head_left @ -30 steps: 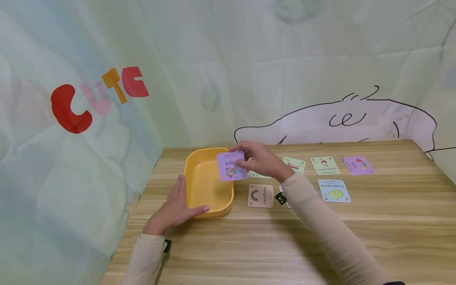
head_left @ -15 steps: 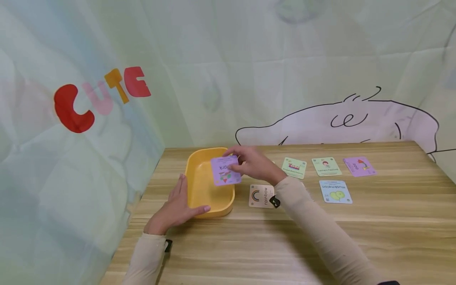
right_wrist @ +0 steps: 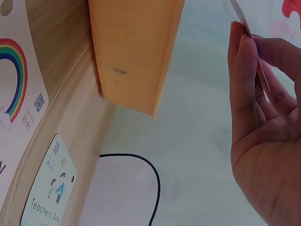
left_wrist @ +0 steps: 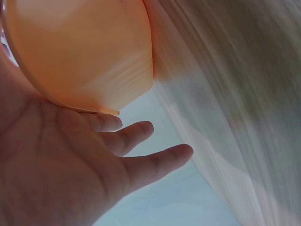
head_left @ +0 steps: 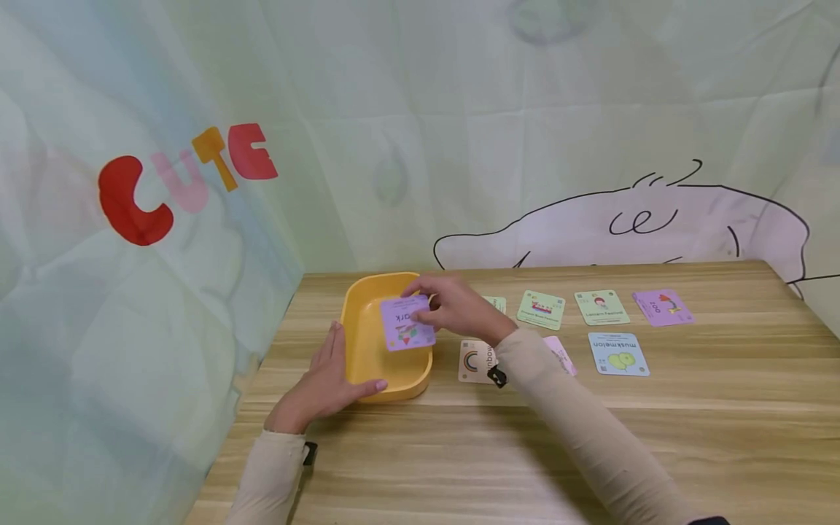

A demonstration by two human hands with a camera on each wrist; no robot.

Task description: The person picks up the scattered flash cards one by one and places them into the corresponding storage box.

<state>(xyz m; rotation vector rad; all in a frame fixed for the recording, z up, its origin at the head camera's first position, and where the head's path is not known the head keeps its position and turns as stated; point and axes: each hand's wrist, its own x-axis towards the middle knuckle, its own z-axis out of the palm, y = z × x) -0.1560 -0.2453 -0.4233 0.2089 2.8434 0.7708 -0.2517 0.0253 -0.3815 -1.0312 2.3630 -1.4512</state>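
Note:
In the head view the right hand pinches a purple card between thumb and fingers, over the yellow tray. The right wrist view shows the card edge-on in the right hand, above the tray's outer side. At the tray's left and front rim rests the left hand, its fingers straight along the side and its thumb over the front rim. In the left wrist view, the left hand touches the tray with fingers extended.
Cards lie to the tray's right: rainbow, a partly hidden green one, dragon boat, lantern, zoo, muskmelon, and a pink one partly under the right sleeve. A printed curtain hangs behind.
The right hand has moved left and slightly toward the front with the purple card, farther over the tray. The left hand has stayed on the tray.

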